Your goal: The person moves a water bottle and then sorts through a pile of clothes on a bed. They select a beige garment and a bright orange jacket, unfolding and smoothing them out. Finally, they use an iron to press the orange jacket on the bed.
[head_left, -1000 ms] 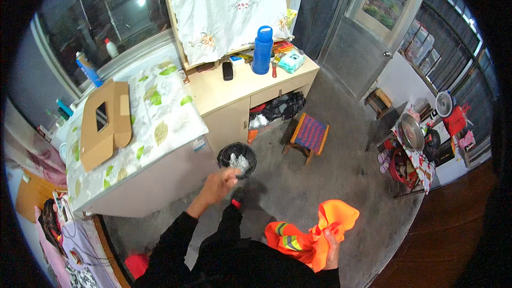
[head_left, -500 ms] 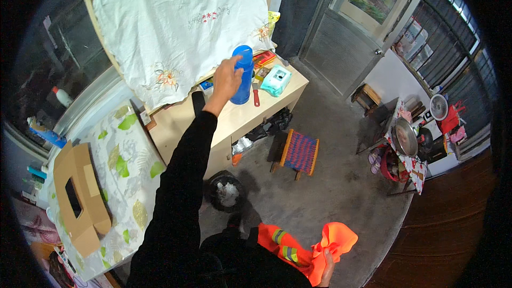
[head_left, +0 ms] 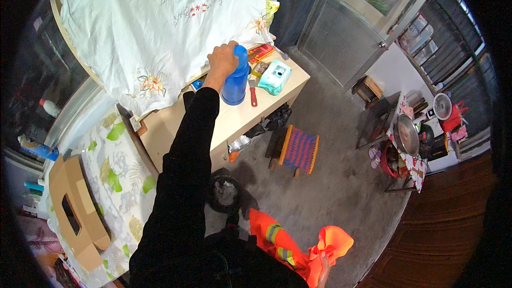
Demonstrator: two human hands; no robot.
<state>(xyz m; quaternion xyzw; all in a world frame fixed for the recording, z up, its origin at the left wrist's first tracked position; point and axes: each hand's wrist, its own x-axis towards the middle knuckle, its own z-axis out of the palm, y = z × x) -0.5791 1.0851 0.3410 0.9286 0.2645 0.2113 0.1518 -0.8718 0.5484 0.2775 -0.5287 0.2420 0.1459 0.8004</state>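
Observation:
My left hand [head_left: 222, 63] is closed around the upper part of a tall blue bottle [head_left: 234, 89], which stands upright on a pale wooden cabinet [head_left: 165, 128]. Part of the bottle's top is hidden behind my fingers. Beside it lie a red-handled scraper [head_left: 253, 96] and a teal-and-white pack of wipes [head_left: 275, 77]. Low in the picture, my right hand [head_left: 324, 272] grips a bunched orange high-visibility garment [head_left: 333, 241] with silver-and-yellow reflective bands. The garment hangs across my front.
A white embroidered cloth [head_left: 160, 26] drapes over something behind the bottle. Left is a table with a leaf-patterned cover [head_left: 117, 192] and cardboard box [head_left: 74, 216]. On the floor are a woven stool [head_left: 300, 149] and black basin [head_left: 224, 192]. A cluttered side table [head_left: 408, 138] stands right.
My left hand has gone from reaching over the bottle's top with fingers spread to closing round its upper part. My right hand keeps the orange garment. The view has shifted slightly.

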